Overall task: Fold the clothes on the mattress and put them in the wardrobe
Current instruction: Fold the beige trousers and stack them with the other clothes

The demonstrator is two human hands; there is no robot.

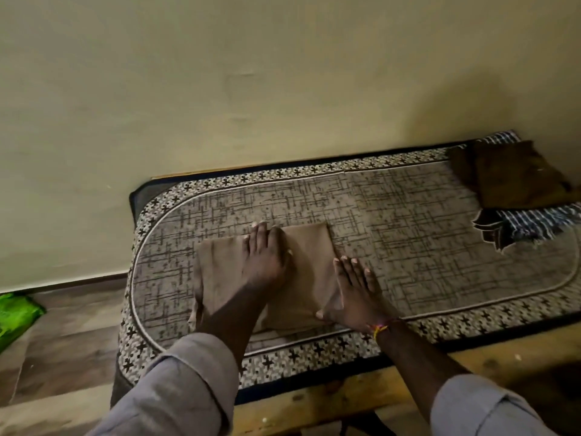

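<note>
A tan-brown garment [311,247] lies folded into a rough rectangle on the patterned mattress [424,247]. My left hand [267,259] presses flat on the middle of the garment, fingers stretched toward the wall. At the garment's right edge rests my right hand [355,287], flat, fingers spread, partly on the cloth and partly on the mattress. Neither hand grips anything. A dark brown folded garment [515,174] sits at the mattress's far right on top of a blue-and-white checked cloth [540,221]. No wardrobe is in view.
The mattress lies along a cream wall [251,73] on a wooden bed frame [503,357]. Wood-look floor [63,335] is to the left, with a green plastic bag [15,316] at the left edge. Grey sleeves cover both forearms.
</note>
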